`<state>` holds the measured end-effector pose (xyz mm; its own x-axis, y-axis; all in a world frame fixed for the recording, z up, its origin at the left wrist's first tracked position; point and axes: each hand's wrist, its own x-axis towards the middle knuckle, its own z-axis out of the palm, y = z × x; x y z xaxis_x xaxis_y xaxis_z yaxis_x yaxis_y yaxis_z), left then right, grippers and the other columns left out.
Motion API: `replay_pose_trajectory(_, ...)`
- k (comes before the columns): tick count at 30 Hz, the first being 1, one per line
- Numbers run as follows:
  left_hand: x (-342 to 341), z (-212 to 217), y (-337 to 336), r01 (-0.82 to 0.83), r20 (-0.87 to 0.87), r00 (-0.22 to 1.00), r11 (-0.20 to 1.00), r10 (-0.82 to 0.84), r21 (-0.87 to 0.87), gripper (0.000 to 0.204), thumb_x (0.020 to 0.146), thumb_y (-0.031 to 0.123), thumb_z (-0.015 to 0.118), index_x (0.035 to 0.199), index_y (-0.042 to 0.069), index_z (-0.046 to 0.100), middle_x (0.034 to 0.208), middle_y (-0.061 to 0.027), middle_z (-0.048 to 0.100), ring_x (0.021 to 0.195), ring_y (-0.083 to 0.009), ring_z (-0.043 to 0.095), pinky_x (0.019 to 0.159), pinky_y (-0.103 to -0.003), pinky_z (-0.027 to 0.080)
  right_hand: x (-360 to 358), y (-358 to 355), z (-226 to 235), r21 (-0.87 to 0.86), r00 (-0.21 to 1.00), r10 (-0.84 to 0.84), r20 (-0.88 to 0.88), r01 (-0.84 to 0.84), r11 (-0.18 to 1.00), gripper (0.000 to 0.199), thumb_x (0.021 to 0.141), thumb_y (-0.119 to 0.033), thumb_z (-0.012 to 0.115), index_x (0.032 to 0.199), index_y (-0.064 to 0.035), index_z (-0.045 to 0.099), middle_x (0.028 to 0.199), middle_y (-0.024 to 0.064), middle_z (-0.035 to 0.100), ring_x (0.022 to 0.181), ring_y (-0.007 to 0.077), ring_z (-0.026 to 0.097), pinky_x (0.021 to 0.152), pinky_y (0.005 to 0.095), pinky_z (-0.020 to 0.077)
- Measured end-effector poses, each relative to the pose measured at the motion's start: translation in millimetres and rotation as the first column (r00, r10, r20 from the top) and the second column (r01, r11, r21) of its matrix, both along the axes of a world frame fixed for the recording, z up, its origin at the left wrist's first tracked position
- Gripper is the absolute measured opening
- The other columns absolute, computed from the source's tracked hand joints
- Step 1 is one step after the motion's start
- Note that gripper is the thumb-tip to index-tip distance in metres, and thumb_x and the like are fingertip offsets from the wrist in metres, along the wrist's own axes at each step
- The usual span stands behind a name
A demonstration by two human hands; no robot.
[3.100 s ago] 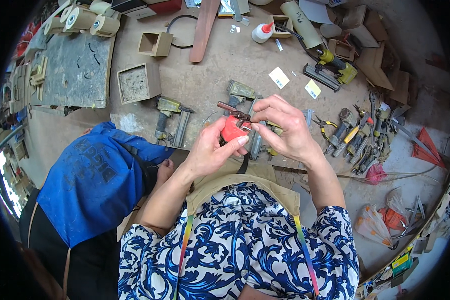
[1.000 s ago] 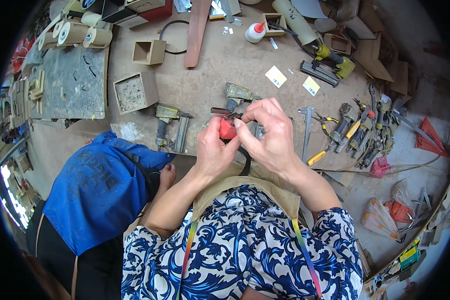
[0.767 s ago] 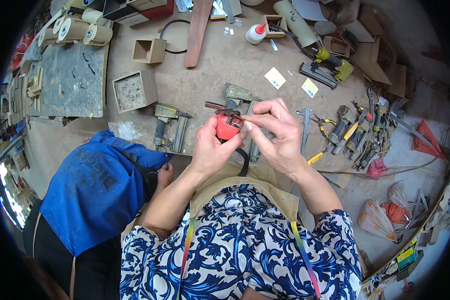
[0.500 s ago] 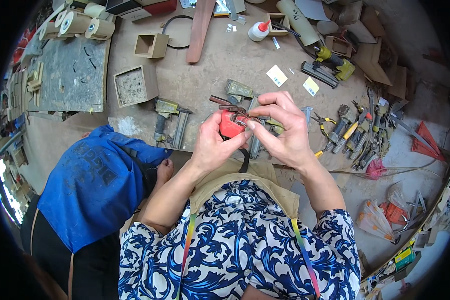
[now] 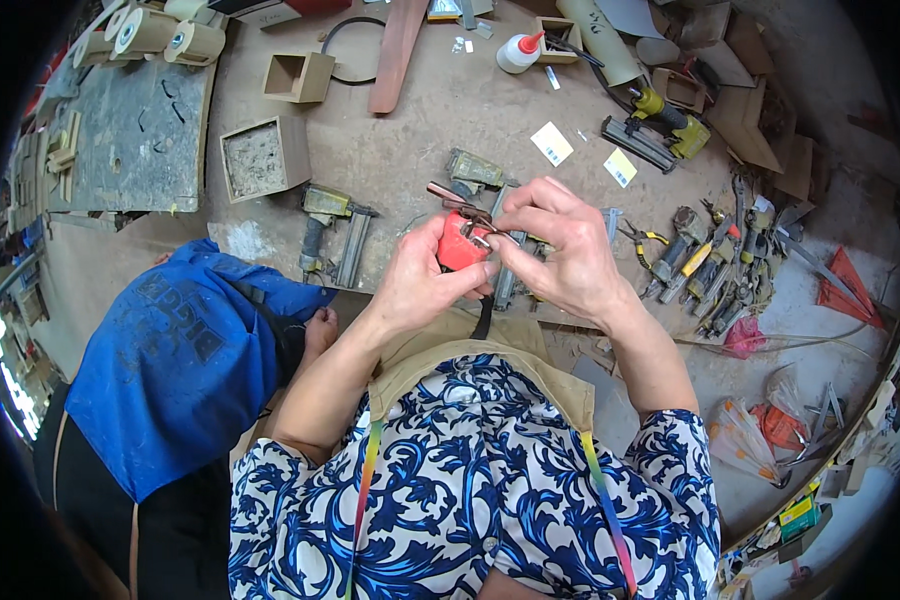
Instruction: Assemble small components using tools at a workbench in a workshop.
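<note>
In front of my chest, my left hand (image 5: pixel 407 282) is closed around a small red tool (image 5: pixel 456 248) with a rounded body and dark, rusty-looking metal parts on top. A narrow dark metal bar (image 5: pixel 446 193) sticks out from it to the upper left. From the other side my right hand (image 5: pixel 575 252) works at the metal end of the red tool, thumb and forefinger pinched together. What lies between those fingertips is too small to make out. Partly hidden behind my hands, a yellow-green nail gun (image 5: pixel 474 168) lies on the bench.
Another nail gun (image 5: pixel 328 230) lies left of my hands; a third nail gun (image 5: pixel 660 130) is at the far right. A pile of hand tools (image 5: pixel 705 260), a white glue bottle (image 5: pixel 517 56) and a wooden box (image 5: pixel 264 160) share the bench. A person in a blue apron (image 5: pixel 185 360) sits at my left.
The red tool has tilted slightly in my left hand, and my right fingers have shifted a little on its metal end. The whole view has moved slightly.
</note>
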<state>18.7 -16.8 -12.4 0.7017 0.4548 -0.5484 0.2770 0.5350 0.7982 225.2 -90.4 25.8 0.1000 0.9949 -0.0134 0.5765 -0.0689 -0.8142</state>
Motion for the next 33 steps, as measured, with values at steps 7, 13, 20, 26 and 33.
replay_pose_trajectory(7,5.5,1.1,4.8,0.061,0.044,0.998,0.962,-0.051,-0.267,0.037,0.093,0.011,0.08,0.119,-0.003,0.059,0.097,-0.0093,0.074,0.078,-0.0178,0.077,0.066,-0.031,0.063,8.1,-5.7,-27.5,-0.257,0.834,-0.176,-0.523,0.043,0.966,0.012,0.082,-0.003,0.079,0.092,0.0013,0.074,0.099,0.0083,0.068,0.087,0.0155,0.067,0.079,0.0301,0.0563)
replay_pose_trajectory(13,6.1,-4.9,1.2,0.128,-0.149,0.981,0.992,-0.124,0.013,0.038,0.095,0.007,0.078,0.125,-0.002,0.055,0.103,-0.0095,0.072,0.082,-0.0179,0.077,0.068,-0.031,0.065,-0.1,-16.7,-52.7,-0.252,0.745,-0.237,-0.623,0.095,0.963,0.011,0.083,0.0,0.079,0.093,0.0023,0.073,0.103,0.007,0.067,0.09,0.0115,0.064,0.08,0.0277,0.0546)
replay_pose_trajectory(20,7.5,-6.1,-3.1,0.159,-0.129,0.981,0.983,-0.147,0.093,0.037,0.095,0.008,0.077,0.124,-0.003,0.056,0.103,-0.0092,0.073,0.082,-0.0155,0.075,0.07,-0.03,0.064,9.2,-20.1,-59.3,0.026,0.886,-0.004,-0.464,0.018,0.999,0.011,0.082,0.002,0.078,0.092,0.0025,0.073,0.107,0.0095,0.067,0.095,0.0164,0.065,0.084,0.0304,0.0523)
replay_pose_trajectory(26,11.4,-4.0,-2.9,0.289,-0.227,0.953,0.837,-0.203,0.464,0.037,0.091,0.011,0.08,0.118,-0.003,0.06,0.094,-0.0125,0.074,0.078,-0.0195,0.077,0.068,-0.035,0.062,9.2,-27.0,-69.2,-0.155,0.686,-0.141,-0.714,0.041,0.987,0.01,0.083,0.002,0.077,0.091,0.0034,0.073,0.109,0.0118,0.069,0.099,0.019,0.065,0.088,0.032,0.0514)
replay_pose_trajectory(33,10.4,-9.2,0.2,0.214,-0.203,0.96,0.973,-0.194,0.083,0.035,0.089,0.012,0.081,0.112,-0.004,0.061,0.087,-0.0155,0.074,0.074,-0.0224,0.079,0.064,-0.037,0.06,11.9,-26.1,-72.0,-0.212,0.693,-0.14,-0.707,-0.018,0.977,0.008,0.086,0.001,0.075,0.092,0.0039,0.07,0.108,0.0119,0.069,0.1,0.0188,0.065,0.085,0.0308,0.0516)
